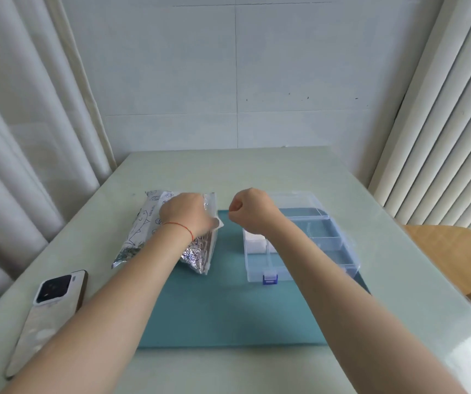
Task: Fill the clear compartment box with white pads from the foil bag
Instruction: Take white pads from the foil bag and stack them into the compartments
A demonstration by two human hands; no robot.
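The left hand lies on the foil bag, pinching a white pad at the bag's open right edge. The right hand hangs clenched on nothing, above the far left corner of the box. Bare blue mat separates bag and box. The clear box has its lid tipped back, with white pads in a left compartment. A phone sits near the bench's left edge.

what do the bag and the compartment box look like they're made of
Foil bag: seemingly metallised foil film, since its inside is crinkled and mirror-bright and its outside is printed white. Compartment box: likely hard clear plastic, with see-through walls and dividers and a blue latch.
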